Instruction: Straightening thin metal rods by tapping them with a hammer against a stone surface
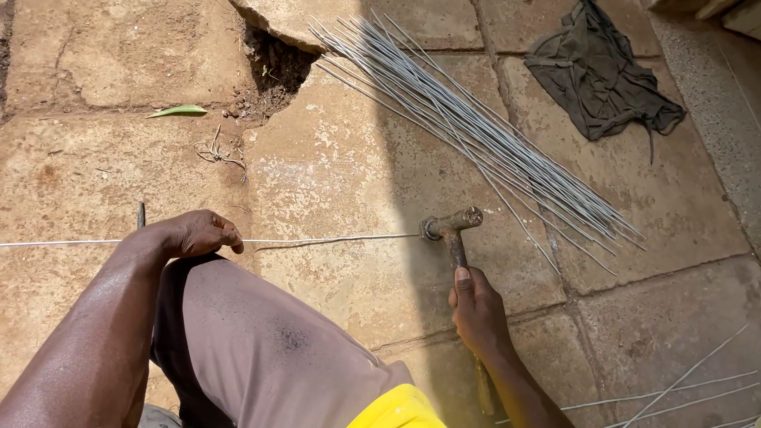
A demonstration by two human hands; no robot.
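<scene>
Here, right hand (478, 313) wrapped around hammer (453, 235), head resting on wire (333, 239); left hand (198, 232) pinching same wire against paving slab (357, 182), beside rod bundle (476, 131).

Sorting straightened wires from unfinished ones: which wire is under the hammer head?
The single wire lying crosswise, pinned by the left hand, its end at the hammer; the bundle lies apart.

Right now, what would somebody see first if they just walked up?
Probably the hammer in the middle, held by the right hand, its head resting on the stone floor at the end of a long wire. The left hand presses that wire down. Behind lies a big bundle of straight wires, beside a dark cloth.
</scene>
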